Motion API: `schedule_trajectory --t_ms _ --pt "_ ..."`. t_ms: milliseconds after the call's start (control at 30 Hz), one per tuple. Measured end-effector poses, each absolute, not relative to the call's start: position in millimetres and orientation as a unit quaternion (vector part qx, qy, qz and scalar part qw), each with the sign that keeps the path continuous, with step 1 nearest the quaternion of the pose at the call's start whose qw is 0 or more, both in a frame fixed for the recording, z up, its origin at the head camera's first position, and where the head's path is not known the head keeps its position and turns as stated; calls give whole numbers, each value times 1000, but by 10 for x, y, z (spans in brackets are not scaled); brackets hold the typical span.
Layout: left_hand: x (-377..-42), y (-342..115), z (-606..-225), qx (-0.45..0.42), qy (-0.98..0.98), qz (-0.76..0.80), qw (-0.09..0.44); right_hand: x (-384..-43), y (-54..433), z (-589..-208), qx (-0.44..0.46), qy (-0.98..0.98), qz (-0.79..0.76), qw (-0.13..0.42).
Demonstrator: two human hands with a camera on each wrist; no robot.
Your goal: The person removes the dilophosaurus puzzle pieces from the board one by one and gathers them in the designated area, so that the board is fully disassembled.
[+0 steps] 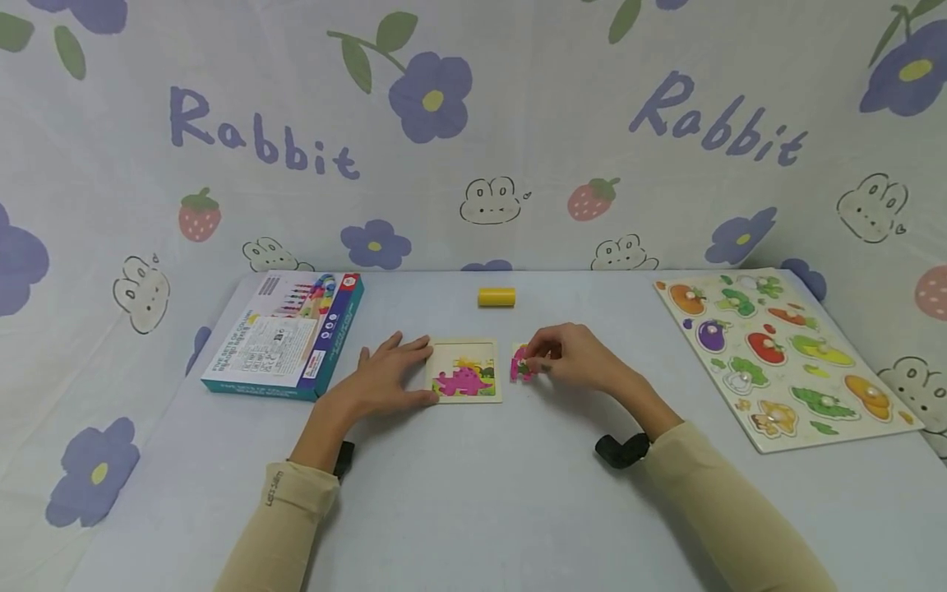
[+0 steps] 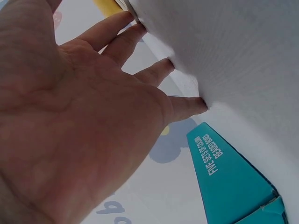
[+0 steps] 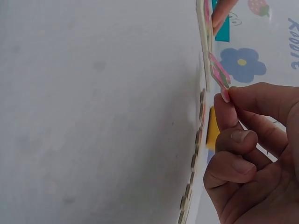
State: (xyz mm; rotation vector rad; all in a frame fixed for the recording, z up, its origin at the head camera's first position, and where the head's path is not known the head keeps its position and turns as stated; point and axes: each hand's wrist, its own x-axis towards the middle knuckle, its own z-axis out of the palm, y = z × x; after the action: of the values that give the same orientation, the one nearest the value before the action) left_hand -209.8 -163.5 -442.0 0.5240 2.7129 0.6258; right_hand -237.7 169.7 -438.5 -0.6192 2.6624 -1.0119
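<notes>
The left hand [image 1: 381, 380] is spread wide, its fingertips and thumb against the left edge of the puzzle tray [image 1: 466, 400] — a good brace, best kept light so that the tray doesn't slide. The right hand [image 1: 577, 358] pinches a thin pink-and-green piece [image 3: 219, 74] just right of the tray, the piece tilted. Seating one like it calls for levelling it, matching its outline and picture, then pressing gently rather than forcing. The tray's far part looks pale and unfilled.

The desk [image 1: 473, 510] has a smooth pale cover. A teal-edged box [image 1: 277, 337] lies left, a yellow cylinder [image 1: 496, 297] far, a vegetable board [image 1: 861, 429] right — all before a Rabbit-print cloth [image 1: 518, 123].
</notes>
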Motion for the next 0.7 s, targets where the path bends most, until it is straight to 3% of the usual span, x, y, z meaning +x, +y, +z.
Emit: schedule_trajectory --t_ms 700 --pt "-2082 -1638 -4422 179 946 222 156 -2386 1726 -4472 -228 917 -307 110"
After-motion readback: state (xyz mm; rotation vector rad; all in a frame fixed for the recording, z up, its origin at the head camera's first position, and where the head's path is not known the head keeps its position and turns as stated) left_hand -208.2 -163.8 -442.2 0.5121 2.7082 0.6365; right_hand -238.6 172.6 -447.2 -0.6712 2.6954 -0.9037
